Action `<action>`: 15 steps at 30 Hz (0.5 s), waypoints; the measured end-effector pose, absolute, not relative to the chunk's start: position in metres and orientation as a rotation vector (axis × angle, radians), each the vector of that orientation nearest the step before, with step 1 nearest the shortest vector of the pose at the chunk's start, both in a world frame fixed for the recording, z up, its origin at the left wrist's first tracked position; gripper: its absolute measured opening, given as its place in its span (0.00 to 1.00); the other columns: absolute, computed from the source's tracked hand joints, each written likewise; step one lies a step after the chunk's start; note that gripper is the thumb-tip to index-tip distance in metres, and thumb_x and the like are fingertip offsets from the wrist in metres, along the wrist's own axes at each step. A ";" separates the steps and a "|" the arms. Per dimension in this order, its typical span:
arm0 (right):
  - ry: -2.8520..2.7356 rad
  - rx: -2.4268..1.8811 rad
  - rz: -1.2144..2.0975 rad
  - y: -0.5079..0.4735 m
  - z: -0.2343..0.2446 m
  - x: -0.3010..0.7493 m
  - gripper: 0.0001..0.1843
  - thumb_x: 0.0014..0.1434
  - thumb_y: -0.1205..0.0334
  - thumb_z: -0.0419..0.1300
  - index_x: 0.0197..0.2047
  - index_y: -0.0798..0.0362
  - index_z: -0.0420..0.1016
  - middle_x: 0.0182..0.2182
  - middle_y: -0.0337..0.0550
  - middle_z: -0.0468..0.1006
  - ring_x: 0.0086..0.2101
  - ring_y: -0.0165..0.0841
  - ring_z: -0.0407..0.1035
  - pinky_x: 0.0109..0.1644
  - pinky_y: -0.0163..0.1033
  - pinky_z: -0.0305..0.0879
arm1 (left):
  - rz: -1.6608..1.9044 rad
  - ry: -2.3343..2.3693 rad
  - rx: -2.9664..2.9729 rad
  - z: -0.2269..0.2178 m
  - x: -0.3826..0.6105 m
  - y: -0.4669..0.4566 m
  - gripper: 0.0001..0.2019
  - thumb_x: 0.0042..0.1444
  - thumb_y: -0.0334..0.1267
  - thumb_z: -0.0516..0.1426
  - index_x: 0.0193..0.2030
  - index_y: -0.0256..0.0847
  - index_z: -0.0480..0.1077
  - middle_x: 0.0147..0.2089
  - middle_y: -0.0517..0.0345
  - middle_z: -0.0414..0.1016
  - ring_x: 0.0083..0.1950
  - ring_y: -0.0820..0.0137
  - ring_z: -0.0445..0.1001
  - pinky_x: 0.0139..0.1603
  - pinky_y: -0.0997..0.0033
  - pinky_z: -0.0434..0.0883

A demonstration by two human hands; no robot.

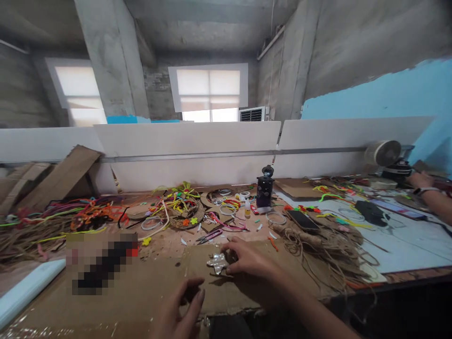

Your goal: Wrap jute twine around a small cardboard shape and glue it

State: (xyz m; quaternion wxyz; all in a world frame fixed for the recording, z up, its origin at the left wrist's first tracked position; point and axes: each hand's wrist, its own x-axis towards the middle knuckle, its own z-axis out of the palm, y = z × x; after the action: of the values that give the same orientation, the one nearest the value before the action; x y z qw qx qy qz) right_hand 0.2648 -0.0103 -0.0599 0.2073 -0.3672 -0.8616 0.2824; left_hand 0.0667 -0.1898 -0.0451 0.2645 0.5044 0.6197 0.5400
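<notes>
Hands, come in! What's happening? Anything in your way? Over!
Right hand at edge of shiny silvery piece, grip unclear. Left hand apart, nothing visible in it. Piece over brown cardboard. Pink-handled tool just beyond, not blocking.

The right hand (248, 259) touches a shiny cut-out (217, 263) above cardboard (148, 282); the left hand (181, 310) curls nearby.

We look from one camera worn on the head, facing forward and down: the left hand (181, 306) and right hand (247, 256) sit close at the near side, the white partition (194, 139) and window (192, 84) far ahead.
</notes>
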 end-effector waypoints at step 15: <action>-2.283 -0.881 0.568 -0.040 -0.054 0.269 0.15 0.56 0.71 0.67 0.46 0.49 0.72 0.47 0.43 0.74 0.48 0.39 0.68 0.51 0.40 0.63 | 1.379 1.419 0.911 -0.067 0.067 -0.117 0.34 0.43 0.59 0.67 0.54 0.41 0.77 0.45 0.47 0.83 0.44 0.58 0.80 0.37 0.69 0.71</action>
State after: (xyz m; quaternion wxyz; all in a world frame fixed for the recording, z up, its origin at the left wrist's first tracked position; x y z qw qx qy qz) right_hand 0.2693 -0.0399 -0.0539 0.3095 -0.3335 -0.8642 0.2148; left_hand 0.0674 -0.1165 -0.0668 0.4630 0.3707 0.5774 0.5610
